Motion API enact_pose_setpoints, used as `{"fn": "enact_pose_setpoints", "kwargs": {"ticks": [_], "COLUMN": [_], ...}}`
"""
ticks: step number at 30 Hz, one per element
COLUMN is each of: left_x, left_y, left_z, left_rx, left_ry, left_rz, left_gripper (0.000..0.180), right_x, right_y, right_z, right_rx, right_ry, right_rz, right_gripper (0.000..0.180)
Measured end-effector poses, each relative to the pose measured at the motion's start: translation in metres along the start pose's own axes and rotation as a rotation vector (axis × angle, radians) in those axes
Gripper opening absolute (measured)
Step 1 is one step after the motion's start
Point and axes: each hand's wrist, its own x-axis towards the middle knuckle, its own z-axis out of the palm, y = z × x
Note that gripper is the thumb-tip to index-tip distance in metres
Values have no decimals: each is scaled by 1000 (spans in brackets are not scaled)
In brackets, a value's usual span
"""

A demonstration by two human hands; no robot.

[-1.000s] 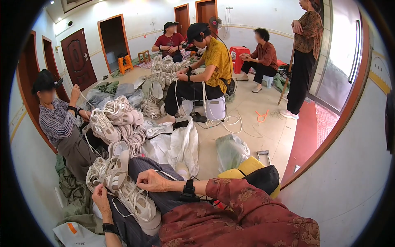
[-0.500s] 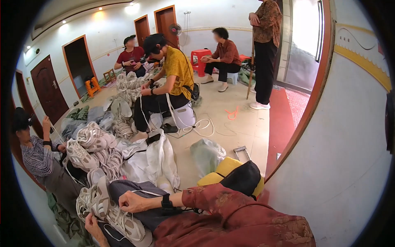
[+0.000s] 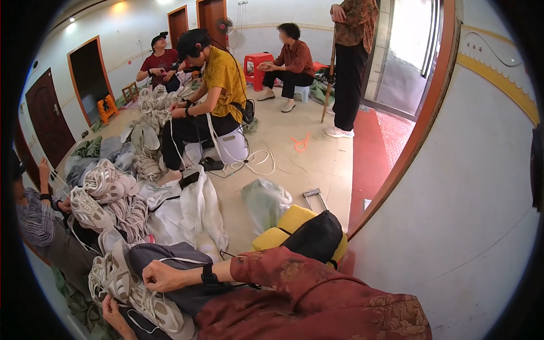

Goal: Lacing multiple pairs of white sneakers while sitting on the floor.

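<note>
Several white and beige sneakers (image 3: 117, 273) with loose white laces lie heaped against my lap at the lower left. My right hand (image 3: 162, 276) is closed in a pinch just above the nearest sneaker (image 3: 158, 307). A white shoelace (image 3: 184, 260) comes out of that pinch and trails over my grey-trousered leg. Low at the left, my left hand (image 3: 117, 318) is closed on the side of the sneakers, its fingertips partly hidden by them. A black band is round my right wrist.
Beyond my knees lie a bigger sneaker pile (image 3: 107, 198), a white sack (image 3: 190, 209), a clear plastic bag (image 3: 265, 201) and a yellow-and-black bag (image 3: 311, 235). A co-worker in yellow (image 3: 218, 79) sits ahead; another person (image 3: 34, 221) works at far left. A wall (image 3: 453, 243) rises on the right.
The whole view has swung a little to the right, so everything sits further left. Both my hands keep nearly the same places by the sneakers. A seated person at the back has tipped their head up.
</note>
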Motion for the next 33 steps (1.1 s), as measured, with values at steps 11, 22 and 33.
{"fn": "enact_pose_setpoints", "kwargs": {"ticks": [11, 22, 33], "left_x": [16, 18, 10], "left_y": [-29, -30, -14], "left_z": [-6, -9, -7], "left_rx": [28, -18, 30], "left_ry": [-5, -27, -4], "left_rz": [0, 12, -19], "left_gripper": [26, 25, 29], "right_x": [0, -1, -2], "right_y": [2, 7, 5], "right_z": [2, 6, 4], "right_rx": [-1, 28, 32], "right_ry": [19, 45, 34], "right_rz": [47, 30, 50], "right_gripper": [11, 12, 12]}}
